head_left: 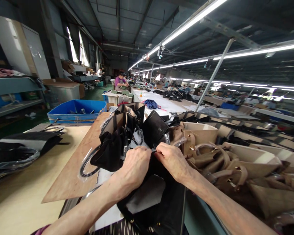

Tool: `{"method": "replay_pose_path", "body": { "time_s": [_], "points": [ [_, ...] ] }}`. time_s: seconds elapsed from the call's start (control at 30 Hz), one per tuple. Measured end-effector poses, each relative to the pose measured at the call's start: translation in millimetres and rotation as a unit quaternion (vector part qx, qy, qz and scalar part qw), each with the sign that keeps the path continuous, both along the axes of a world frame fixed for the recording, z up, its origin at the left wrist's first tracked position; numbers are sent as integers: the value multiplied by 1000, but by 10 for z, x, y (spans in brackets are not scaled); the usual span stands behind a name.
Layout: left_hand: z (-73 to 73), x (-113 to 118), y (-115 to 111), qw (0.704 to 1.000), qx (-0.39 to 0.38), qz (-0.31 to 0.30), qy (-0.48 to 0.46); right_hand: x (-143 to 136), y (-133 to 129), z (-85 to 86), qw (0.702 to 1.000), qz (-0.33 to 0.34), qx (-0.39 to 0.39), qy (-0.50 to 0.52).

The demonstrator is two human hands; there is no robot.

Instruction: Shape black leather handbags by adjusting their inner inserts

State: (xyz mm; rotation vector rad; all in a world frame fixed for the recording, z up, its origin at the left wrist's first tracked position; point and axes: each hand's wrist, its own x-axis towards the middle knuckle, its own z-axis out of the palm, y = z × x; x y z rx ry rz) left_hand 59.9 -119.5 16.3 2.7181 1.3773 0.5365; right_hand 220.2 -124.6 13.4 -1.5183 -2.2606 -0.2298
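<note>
Both hands were down on a black handbag (pixel 159 195) that lay right in front of the person at the near edge of the table (pixel 26 192). The left hand (pixel 134 166) was curled into a closed grip on the bag's top edge, knuckles up, and the right hand (pixel 172 160) met it from the other side, fingers pinched on what looked like a small dark tab or strap end between the two; I could not make out exactly what the piece was. The bag's dark body spread beneath the forearms, with a pale sheet showing under it.

Just beyond the hands stood a cluster of black bags (pixel 127 133) with plastic-wrapped handles, upright on a brown board (pixel 71 176). To the right ran a long row of tan bags (pixel 235 156) with gold fittings, packed close together. A blue bin (pixel 75 111) sat farther back on the left.

It looked to me like a fastening or finishing step at the bag's mouth, with the small part only just gripped. The next move would seem to call for a steady pinch from both hands and a careful pull or tuck, keeping the bag from sliding off the edge.
</note>
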Motion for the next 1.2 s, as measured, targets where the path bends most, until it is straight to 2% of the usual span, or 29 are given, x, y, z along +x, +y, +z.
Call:
{"method": "replay_pose_path", "body": {
  "time_s": [0.1, 0.17, 0.27, 0.37, 0.53, 0.6, 0.8, 1.03, 1.2],
  "points": [
    [-61, 192, 89, 1000, 18, -13, -6, 37, -32, 44, 999, -4, -19, 32],
    [-116, 225, 124, 999, 28, -12, -18, 91, -103, 93, 998, -14, -34, 60],
    [-154, 185, 151, 999, 33, -11, -35, 178, -257, 149, 990, -75, -62, 105],
    [-128, 141, 164, 999, 22, -20, -39, 228, -369, 132, 975, -141, -109, 136],
    [-90, 118, 185, 998, 10, -31, -44, 251, -346, 55, 968, -176, -148, 101],
    [-94, 93, 223, 998, -1, -35, -53, 294, -306, 56, 970, -171, -148, 86],
    [-88, 50, 393, 996, -31, -74, -42, 547, -192, 114, 976, -79, -174, 104],
    [-125, 266, 288, 990, 83, -84, -72, 608, -128, 105, 973, -64, -178, 136],
    [-166, 387, 281, 984, 98, -134, -71, 627, -121, 86, 969, -56, -180, 159]
  ]
}}
